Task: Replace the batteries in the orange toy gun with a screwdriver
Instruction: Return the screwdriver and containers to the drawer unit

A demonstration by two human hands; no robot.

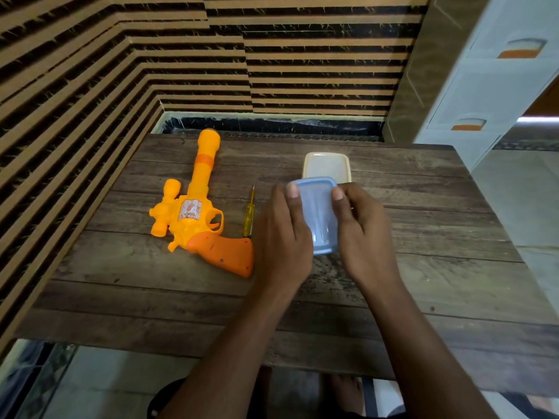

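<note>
The orange toy gun (198,211) lies flat on the left half of the wooden table (151,297), barrel pointing away, darker orange grip nearest me. A yellow-handled screwdriver (249,214) lies just right of it, tip pointing away. My left hand (282,234) and my right hand (361,234) both grip a small blue-lidded plastic box (317,213) from its two sides, thumbs on the lid's far end. What is inside the box is hidden.
A second box with a pale yellow lid (326,167) sits just beyond the blue one. A striped wall runs along the left and back. White plastic drawers (490,86) stand at the right past the table's edge.
</note>
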